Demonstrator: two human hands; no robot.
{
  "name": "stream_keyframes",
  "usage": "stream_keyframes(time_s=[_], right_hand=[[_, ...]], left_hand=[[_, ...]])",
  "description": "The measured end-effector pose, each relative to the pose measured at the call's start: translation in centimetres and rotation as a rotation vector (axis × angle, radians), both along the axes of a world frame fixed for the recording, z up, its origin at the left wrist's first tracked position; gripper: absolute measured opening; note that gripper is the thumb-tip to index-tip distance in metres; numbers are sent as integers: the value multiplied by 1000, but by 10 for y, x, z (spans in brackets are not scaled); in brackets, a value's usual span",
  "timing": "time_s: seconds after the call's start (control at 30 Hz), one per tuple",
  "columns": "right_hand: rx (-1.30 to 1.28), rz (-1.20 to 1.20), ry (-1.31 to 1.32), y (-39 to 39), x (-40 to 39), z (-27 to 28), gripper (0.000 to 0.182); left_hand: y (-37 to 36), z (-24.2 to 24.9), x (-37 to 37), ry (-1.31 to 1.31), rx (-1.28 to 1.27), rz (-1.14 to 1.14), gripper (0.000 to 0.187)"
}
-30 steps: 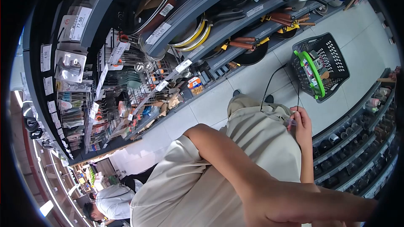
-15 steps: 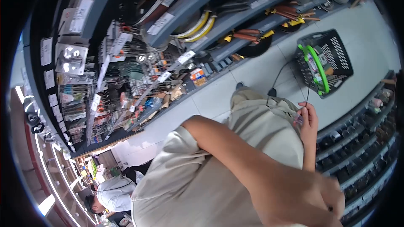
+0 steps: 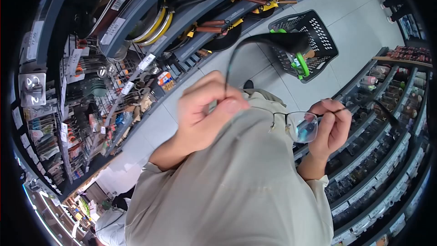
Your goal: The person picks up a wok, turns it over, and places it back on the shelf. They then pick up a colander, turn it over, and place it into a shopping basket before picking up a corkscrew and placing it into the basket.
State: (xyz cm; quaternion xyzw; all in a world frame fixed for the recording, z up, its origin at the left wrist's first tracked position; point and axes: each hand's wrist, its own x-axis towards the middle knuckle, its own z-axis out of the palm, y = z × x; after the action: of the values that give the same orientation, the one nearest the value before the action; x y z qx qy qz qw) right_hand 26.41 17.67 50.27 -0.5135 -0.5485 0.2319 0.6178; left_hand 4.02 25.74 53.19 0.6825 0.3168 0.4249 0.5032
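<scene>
In front of my chest I hold a pair of eyeglasses (image 3: 302, 126) with thin dark rims and clear lenses. My left hand (image 3: 207, 116) is closed, thumb and fingers pinching one temple arm, whose dark tip rises blurred toward the camera. My right hand (image 3: 331, 127) pinches the frame by the hinge on the other side, with that temple arm reaching out to the right. One lens shows clearly between the hands; the other is hard to make out against my light shirt (image 3: 232, 187).
A black shopping basket (image 3: 321, 48) with green handles stands on the tiled floor (image 3: 359, 18) ahead. Shelves of pans (image 3: 223, 36) and hanging kitchen utensils (image 3: 98, 89) line the left. Tiered shelves of small goods (image 3: 364, 141) run along the right. Another person (image 3: 111, 225) is at lower left.
My left hand has moved from the lower right across to the left and now grips a temple arm. The eyeglasses have come up and unfolded. The basket appears further left in view.
</scene>
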Motion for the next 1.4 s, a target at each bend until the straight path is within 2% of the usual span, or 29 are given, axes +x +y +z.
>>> stream_keyframes(time_s=[0.03,0.1,0.17,0.2,0.23,0.27,0.3,0.37,0.4,0.43,0.53,0.67,1.13,1.27,1.33,1.37,1.4], right_hand=[[78,-2,36,2,0,2,15],[184,67,55,7,-6,26,12],[406,103,20,14,-4,30,14],[441,94,-26,15,-6,36,21],[477,85,-71,16,-6,40,28],[513,74,-115,17,-8,46,35],[557,67,-125,22,-7,49,35],[650,97,-129,21,-8,55,33],[684,111,-132,20,-8,58,33],[709,106,-149,21,-10,62,32],[787,128,-181,25,-14,75,30],[867,109,-200,30,-13,87,28],[926,156,-200,32,-8,89,22],[919,133,-177,36,1,78,21],[808,85,-134,49,13,51,20],[651,45,-127,61,22,26,20],[447,-1,-148,74,31,-3,20]], left_hand=[[-6,3,5,-220,-64,50,5],[-16,15,2,-436,-128,96,11],[-16,21,-6,-482,-15,1,18],[-11,24,-11,-479,66,-64,22],[-12,22,-7,-497,203,-15,24],[-20,30,1,-493,166,46,31],[-25,33,2,-489,163,84,38],[-17,30,-7,-711,263,-154,33],[-19,46,-12,-639,245,-187,33],[-22,65,-12,-534,181,-133,31],[-42,91,-14,-545,155,75,18],[-34,92,-4,-626,244,64,16],[-42,95,-2,-726,439,136,10],[-39,99,-1,-819,617,215,9],[-31,90,3,-981,880,367,8],[-30,81,3,-988,929,373,8],[-24,57,6,-816,812,239,5]])
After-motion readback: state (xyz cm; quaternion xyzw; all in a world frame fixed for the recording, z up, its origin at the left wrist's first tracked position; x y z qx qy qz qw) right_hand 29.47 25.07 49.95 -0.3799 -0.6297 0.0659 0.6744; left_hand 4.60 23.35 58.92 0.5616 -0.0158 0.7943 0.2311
